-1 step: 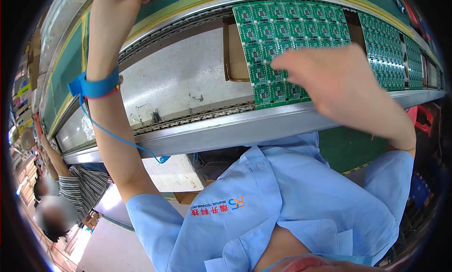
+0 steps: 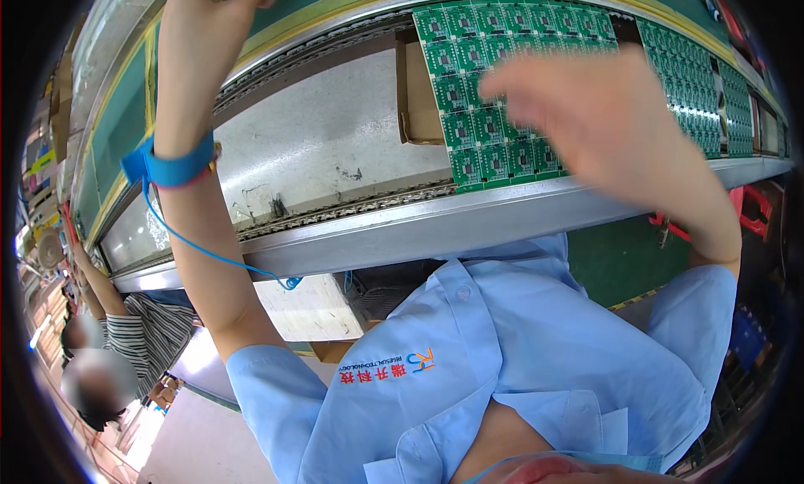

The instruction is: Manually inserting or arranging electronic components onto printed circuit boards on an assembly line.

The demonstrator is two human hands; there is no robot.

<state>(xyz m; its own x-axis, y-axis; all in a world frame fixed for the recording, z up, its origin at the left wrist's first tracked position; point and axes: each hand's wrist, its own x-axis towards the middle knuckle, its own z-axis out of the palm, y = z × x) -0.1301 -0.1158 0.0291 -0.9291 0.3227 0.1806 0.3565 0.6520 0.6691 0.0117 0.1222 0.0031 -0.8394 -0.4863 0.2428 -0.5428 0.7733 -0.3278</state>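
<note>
A panel of green circuit boards (image 2: 469, 90), with small dark chips in a repeating grid, lies across the conveyor rails. Over its right part is my right hand (image 2: 578, 115), fingers pointing left. Motion smears those fingers, so their grip and any contact with the panel cannot be made out. Beyond the far rail, at the top left, my left hand (image 2: 205, 23) is partly cut off by the picture's edge. Its thumb and fingers look curled together; whatever they hold is out of sight. A blue wrist strap (image 2: 180, 162) with a thin cord circles my left wrist.
More green panels (image 2: 682, 90) sit farther right on the line. Brown cardboard (image 2: 419, 99) shows beside the nearest panel. The metal front rail (image 2: 377, 224) runs between me and the boards. A co-worker in a striped shirt (image 2: 159, 333) is at the far left. A red stool (image 2: 754, 212) stands right.
My right hand has shifted slightly up and to the right, uncovering more of the panel's lower edge. My left hand has moved slightly to the right at the top edge.
</note>
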